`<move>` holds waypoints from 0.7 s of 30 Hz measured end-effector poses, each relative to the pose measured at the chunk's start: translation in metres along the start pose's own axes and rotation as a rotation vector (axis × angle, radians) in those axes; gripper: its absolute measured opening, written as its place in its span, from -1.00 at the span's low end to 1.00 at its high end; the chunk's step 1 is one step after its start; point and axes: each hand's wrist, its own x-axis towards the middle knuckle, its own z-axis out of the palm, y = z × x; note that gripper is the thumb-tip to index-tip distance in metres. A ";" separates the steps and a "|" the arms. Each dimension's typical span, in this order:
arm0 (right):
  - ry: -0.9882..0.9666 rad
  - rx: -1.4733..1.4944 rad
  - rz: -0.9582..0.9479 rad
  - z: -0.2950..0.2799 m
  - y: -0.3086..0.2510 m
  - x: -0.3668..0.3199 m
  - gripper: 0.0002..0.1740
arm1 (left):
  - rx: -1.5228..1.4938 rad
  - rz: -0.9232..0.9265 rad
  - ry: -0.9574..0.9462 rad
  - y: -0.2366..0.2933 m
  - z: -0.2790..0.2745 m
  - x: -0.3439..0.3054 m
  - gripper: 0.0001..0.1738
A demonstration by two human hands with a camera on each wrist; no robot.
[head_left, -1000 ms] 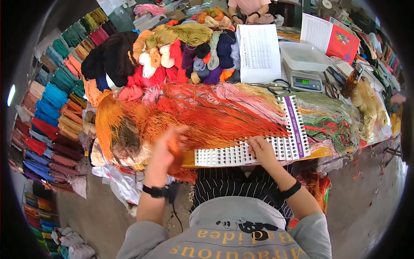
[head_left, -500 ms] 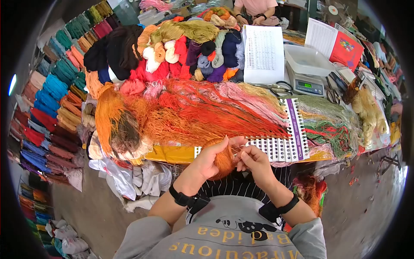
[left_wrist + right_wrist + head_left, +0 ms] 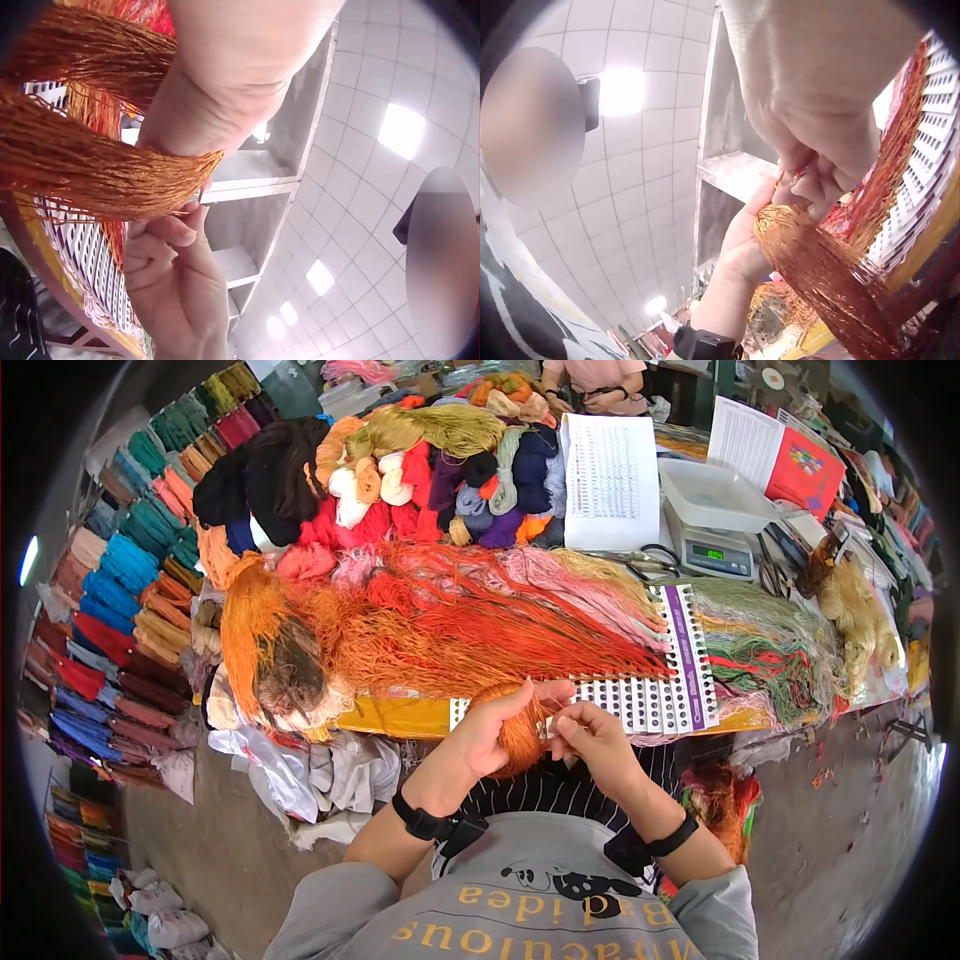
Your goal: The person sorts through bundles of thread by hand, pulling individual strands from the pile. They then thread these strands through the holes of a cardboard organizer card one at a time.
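A hank of rust-orange embroidery thread (image 3: 520, 742) hangs looped over my left hand (image 3: 482, 738), in front of the table edge. The left thumb points up along its near side, while the fingers pass behind the strands. My right hand (image 3: 592, 742) is close beside it, pinching a thin strand at the hank's edge between thumb and fingertips. In the left wrist view, the right hand's fingertips (image 3: 196, 217) meet right at the end of the hank's loop (image 3: 97, 169). The right wrist view shows the hank (image 3: 817, 274) hanging down below both hands.
White punched thread cards (image 3: 640, 705) lie along the table edge, with red and orange threads (image 3: 470, 625) fanned from them. Behind are piled yarn hanks (image 3: 430, 435), a printed sheet (image 3: 610, 480), scissors (image 3: 655, 560) and a scale (image 3: 715, 555). Another person (image 3: 600, 382) sits opposite.
My left hand has swung right with the hank, from over the threads to in front of my body. The right hand has left the cards and come to the hank. Recently, both barely move.
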 end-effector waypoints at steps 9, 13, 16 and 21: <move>0.171 0.097 -0.028 -0.003 -0.002 -0.008 -0.85 | -0.006 0.063 0.022 0.008 -0.001 -0.006 -0.47; 0.188 -0.612 -0.319 -0.009 -0.015 -0.018 -0.92 | 0.266 0.112 0.140 0.010 -0.004 -0.008 -0.47; 0.358 -0.363 -0.453 -0.039 -0.049 -0.030 -0.93 | 0.341 0.028 0.095 0.022 -0.016 -0.023 -0.46; 0.577 0.835 -0.761 -0.164 -0.083 -0.109 -0.84 | -0.021 0.333 0.095 0.077 -0.064 -0.072 -0.54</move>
